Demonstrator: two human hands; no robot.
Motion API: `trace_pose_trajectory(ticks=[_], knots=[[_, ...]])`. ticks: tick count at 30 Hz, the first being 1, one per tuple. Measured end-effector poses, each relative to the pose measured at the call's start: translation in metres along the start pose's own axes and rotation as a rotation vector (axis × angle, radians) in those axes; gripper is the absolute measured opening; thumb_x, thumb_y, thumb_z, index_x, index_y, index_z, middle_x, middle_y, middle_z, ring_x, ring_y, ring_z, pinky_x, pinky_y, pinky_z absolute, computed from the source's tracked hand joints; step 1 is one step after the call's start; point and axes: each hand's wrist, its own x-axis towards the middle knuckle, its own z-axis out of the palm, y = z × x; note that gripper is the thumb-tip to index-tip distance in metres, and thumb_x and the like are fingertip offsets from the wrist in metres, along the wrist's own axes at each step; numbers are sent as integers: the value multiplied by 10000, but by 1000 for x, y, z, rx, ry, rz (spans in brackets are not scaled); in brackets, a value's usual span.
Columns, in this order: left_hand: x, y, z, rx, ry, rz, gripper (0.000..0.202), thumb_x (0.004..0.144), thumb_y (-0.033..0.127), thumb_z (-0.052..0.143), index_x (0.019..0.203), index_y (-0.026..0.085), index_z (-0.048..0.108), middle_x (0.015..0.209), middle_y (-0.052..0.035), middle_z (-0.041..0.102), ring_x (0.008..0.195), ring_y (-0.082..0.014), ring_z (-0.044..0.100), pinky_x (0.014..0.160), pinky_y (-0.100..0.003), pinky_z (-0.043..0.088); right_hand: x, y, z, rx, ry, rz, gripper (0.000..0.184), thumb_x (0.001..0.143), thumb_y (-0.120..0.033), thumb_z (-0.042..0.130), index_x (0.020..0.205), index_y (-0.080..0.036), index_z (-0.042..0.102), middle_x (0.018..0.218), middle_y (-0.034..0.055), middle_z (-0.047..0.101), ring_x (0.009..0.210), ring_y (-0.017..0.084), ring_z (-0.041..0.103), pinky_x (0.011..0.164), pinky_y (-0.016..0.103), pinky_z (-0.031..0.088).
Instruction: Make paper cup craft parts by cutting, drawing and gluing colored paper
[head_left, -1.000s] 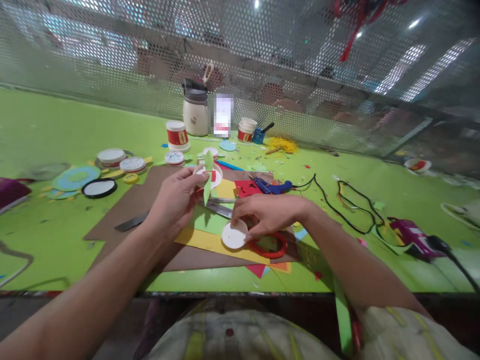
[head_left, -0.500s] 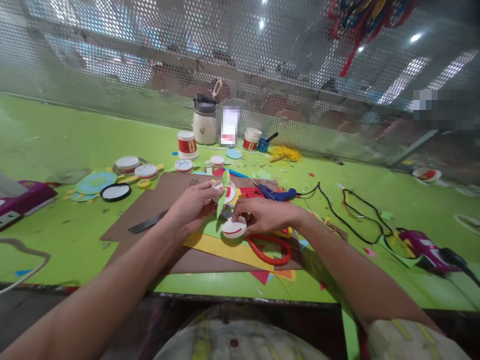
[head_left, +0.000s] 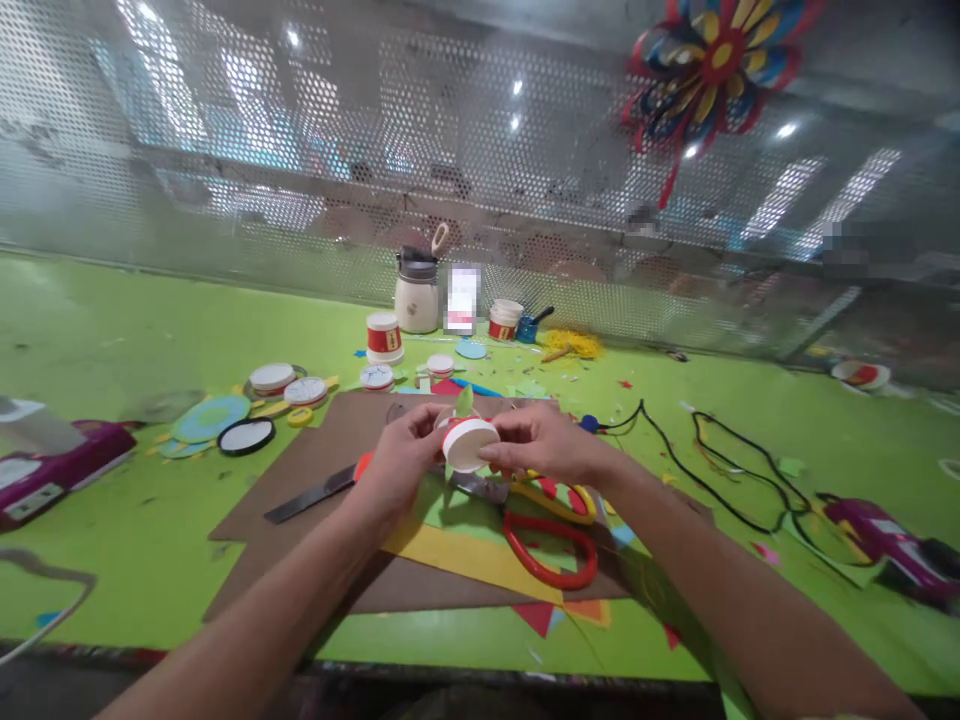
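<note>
In the middle, my left hand (head_left: 401, 455) is closed on the left side of a small white-and-red round piece, which has a pointed green paper leaf (head_left: 465, 402) standing up from it. My right hand (head_left: 555, 440) pinches a white round lid (head_left: 471, 446) with a red rim, tilted with its flat face toward me. The lid covers most of the leaf piece, and I cannot tell whether the two touch. Under my hands lie scissors (head_left: 551, 552) with red and yellow handles, their blades partly visible. A dark blade (head_left: 311, 495) with an orange handle lies by my left wrist.
Brown cardboard (head_left: 300, 575) and a yellow paper strip (head_left: 465, 555) lie beneath. A blue glue gun (head_left: 590, 424) is mostly hidden behind my right hand. White lids (head_left: 305, 391), a red-and-white cup (head_left: 384, 340) and a jug (head_left: 417, 297) stand farther back. Black cord (head_left: 739, 500) loops at right.
The white lid has come up from near the scissors to in front of the leaf piece, turned to face me. My hands have drawn together. The view has tilted up.
</note>
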Motion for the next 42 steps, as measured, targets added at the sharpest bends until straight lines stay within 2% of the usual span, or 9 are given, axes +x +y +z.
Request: trace_pose_trajectory(ticks=[5,8,11,16,19,25,30,37,42], knots=[[-4,0,4,-20,-70,-84,274,655,281,776,876,142,691,809,-32,693,677,-127,589,599,-214,443,1,-7,5,-198,107,-28,201,869,-327,571,821,-137,619,633,-30,536,564,94,481,516,205,367],[-5,1,7,-81,-75,-141,274,623,252,796,849,138,694,801,-34,693,682,-130,599,619,-219,464,0,-9,8,-321,259,-23,180,818,-304,636,751,-142,593,623,-36,517,552,91,456,511,210,338],[-6,0,9,-123,-54,-167,269,589,202,811,825,143,695,788,-32,694,670,-128,601,621,-223,488,0,-9,10,-329,356,-3,187,763,-302,692,795,-151,588,609,-52,504,530,85,427,493,207,313],[-7,-1,9,-153,-131,-168,241,651,173,769,882,155,704,860,-55,704,688,-143,623,628,-252,530,0,-8,9,-245,354,-27,242,760,-237,681,964,-170,570,550,-95,436,502,78,376,490,199,296],[-8,1,9,-180,-131,-191,220,682,192,756,894,156,711,858,-61,712,680,-137,635,637,-240,531,0,-6,8,-216,330,-52,228,769,-235,672,965,-174,574,565,-87,445,517,82,391,502,204,306],[-12,7,8,-256,-144,-245,151,741,165,684,881,140,732,892,-75,725,712,-133,642,662,-213,532,-2,-3,5,-231,325,-31,250,811,-349,641,982,-179,576,593,-63,483,534,95,419,524,219,337],[-12,10,9,-336,-135,-243,173,798,215,600,870,134,735,874,-98,723,741,-164,637,657,-241,536,-3,-5,2,-332,335,-52,223,811,-303,644,987,-182,582,635,-44,527,554,99,444,534,219,366],[-25,17,14,-281,-33,-151,179,734,311,697,886,226,737,963,-43,713,818,-175,632,684,-228,515,-8,-10,5,-503,414,-204,255,841,-283,633,1077,-205,579,828,22,672,644,128,573,595,249,455],[-32,26,14,-216,-83,-78,212,706,334,711,911,288,738,1048,-30,692,902,-215,624,722,-255,512,-13,-19,9,-636,460,-341,259,875,-236,596,1131,-225,556,983,47,693,802,154,628,708,278,493]])
